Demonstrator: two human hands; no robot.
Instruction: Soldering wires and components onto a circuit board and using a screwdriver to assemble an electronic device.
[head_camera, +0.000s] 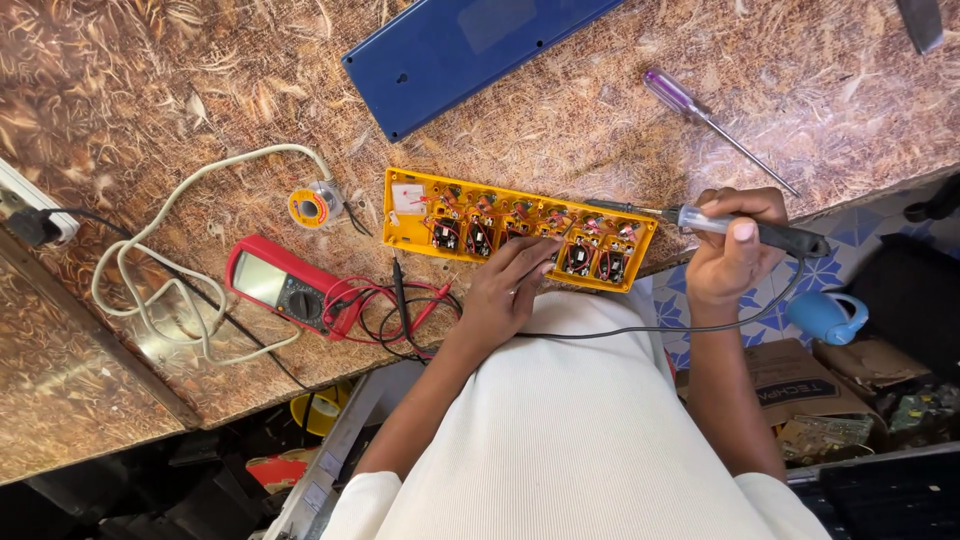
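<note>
Yellow socket strip (520, 232) lay opened on table edge (120, 80), wiring exposed, blue cover (460, 50) set aside. Left hand (505, 290) loosely curled, fingertips pressing strip. Right hand (735, 245) fisted round soldering iron (700, 222), tip at right sockets. Work looked midway; cover not yet refitted. Red multimeter (285, 290) idle nearby.

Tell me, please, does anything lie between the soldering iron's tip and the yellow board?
Nothing visible does. The right hand holds the soldering iron with its tip over the right end of the yellow board. The left hand rests on the board's near edge, left of the tip, not under it.
</note>
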